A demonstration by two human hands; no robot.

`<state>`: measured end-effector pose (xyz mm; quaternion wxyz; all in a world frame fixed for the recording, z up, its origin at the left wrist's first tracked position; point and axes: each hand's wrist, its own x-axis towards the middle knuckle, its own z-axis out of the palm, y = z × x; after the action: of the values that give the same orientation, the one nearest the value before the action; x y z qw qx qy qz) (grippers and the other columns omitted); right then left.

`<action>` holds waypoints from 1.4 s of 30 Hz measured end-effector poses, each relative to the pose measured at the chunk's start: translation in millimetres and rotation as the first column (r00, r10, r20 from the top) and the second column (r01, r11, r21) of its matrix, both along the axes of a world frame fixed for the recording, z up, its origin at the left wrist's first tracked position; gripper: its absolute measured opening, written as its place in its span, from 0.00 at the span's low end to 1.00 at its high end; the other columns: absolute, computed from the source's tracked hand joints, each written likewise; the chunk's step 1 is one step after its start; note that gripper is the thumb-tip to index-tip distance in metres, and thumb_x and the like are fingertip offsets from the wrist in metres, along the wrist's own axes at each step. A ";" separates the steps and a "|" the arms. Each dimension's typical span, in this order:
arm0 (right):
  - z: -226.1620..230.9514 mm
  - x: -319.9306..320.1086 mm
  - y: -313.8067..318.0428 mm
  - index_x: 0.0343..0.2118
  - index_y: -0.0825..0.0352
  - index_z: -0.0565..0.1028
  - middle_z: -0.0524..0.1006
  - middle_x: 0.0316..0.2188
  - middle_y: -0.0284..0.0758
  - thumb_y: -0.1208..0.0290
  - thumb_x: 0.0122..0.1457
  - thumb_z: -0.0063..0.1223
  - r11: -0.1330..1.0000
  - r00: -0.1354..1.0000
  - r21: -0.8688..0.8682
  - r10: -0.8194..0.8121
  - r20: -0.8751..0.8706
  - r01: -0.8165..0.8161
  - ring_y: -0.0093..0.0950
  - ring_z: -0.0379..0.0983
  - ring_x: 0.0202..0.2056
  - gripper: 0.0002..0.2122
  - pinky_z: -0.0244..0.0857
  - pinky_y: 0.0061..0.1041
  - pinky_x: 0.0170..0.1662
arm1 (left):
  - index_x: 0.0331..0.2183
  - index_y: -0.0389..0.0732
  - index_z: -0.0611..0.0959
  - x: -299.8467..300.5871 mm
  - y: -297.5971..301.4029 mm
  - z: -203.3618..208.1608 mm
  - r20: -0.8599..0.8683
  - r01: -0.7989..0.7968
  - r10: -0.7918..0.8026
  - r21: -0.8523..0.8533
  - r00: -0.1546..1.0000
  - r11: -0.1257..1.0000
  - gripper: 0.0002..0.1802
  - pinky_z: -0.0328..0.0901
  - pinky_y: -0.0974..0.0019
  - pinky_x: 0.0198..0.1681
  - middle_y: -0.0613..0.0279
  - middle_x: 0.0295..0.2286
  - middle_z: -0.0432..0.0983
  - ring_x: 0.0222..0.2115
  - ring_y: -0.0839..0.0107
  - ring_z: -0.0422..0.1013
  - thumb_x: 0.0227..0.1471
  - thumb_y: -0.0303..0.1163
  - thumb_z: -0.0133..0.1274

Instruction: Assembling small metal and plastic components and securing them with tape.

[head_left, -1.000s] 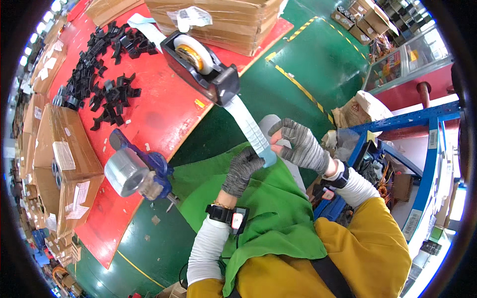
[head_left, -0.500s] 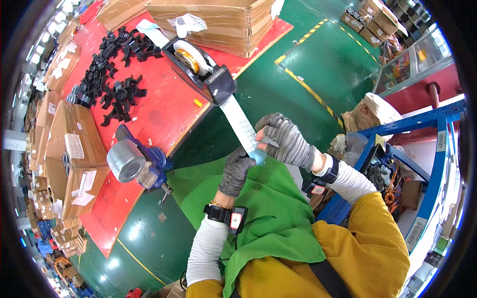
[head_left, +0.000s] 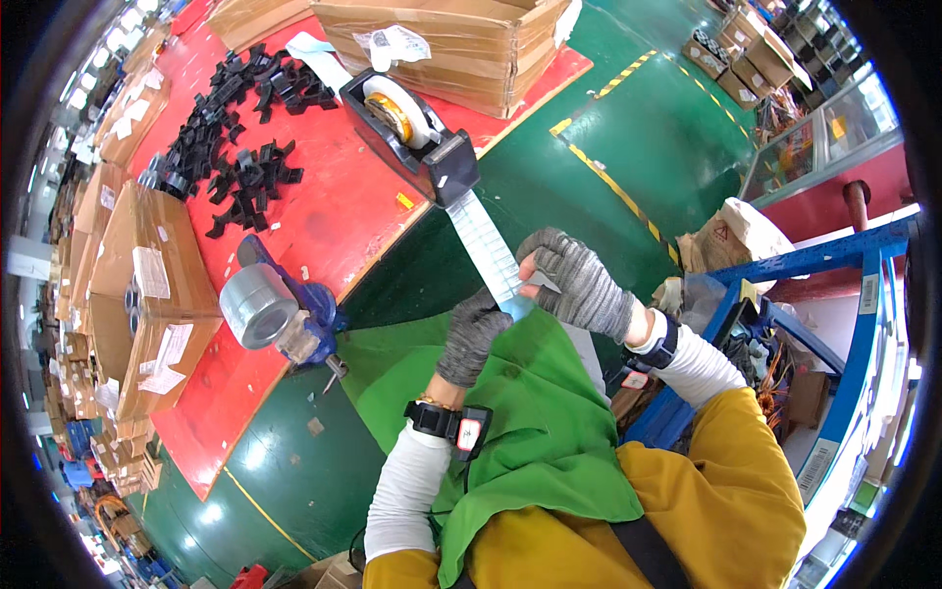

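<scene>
A pale label strip (head_left: 481,240) with cross lines runs from a black tape dispenser (head_left: 451,169) at the table edge down to my hands. My left hand (head_left: 471,339), in a grey fingerless glove, is closed on the strip's lower end, which looks bluish. Beside it my right hand (head_left: 581,287), gloved alike, pinches at the strip's right edge. A small pointed silvery piece (head_left: 545,283) sticks out from the right fingers; its kind is unclear. Inside the dispenser sits a white and orange roll (head_left: 400,113).
The red table (head_left: 334,211) bears a heap of black clips (head_left: 216,128), cardboard boxes (head_left: 432,59) and a blue vise (head_left: 312,314) beside a grey metal cylinder (head_left: 257,306). On my right stands a blue metal frame (head_left: 814,257) near a whitish sack (head_left: 736,236).
The view has shifted slightly, so the table and dispenser sit a little further right. Both hands keep their hold at the strip's lower end; the silvery piece shows more plainly.
</scene>
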<state>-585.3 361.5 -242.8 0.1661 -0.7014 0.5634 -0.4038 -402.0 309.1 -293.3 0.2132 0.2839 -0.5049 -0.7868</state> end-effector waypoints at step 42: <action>28.9 21.8 -7.3 0.21 0.66 0.73 0.72 0.28 0.37 0.77 0.39 0.61 0.952 0.980 0.288 -0.150 0.132 0.107 0.34 0.70 0.31 0.07 0.63 0.30 0.37 | 0.29 0.39 0.79 201.4 -285.9 51.7 0.248 0.291 0.730 -0.954 0.637 0.071 0.12 0.65 0.58 0.28 0.55 0.25 0.75 0.25 0.58 0.72 0.47 0.39 0.52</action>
<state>-563.5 354.2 -213.9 0.2793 -0.5997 0.6451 -0.3824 -200.6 23.2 -241.5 0.2626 0.4301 -0.8637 -0.0082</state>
